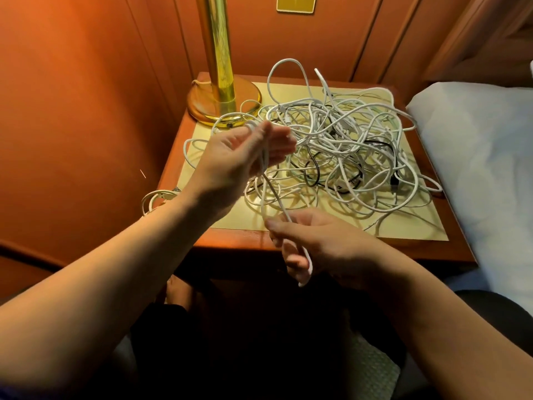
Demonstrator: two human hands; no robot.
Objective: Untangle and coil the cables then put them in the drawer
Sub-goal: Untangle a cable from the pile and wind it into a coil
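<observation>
Left hand (245, 151) raised; right hand (314, 243) pinching.

Warm, amber light falls from above at the counter's (288, 93) rear left corner, by the brass lamp (219, 82), whose stem and base carry bright glare. The cables (346, 140) throw thin, crisp shadows toward the counter's front edge. Below that edge everything sinks into near black. The left hand (245, 157) is slightly motion-blurred. Wall panels bow at the frame's edges from wide-angle distortion.
</observation>
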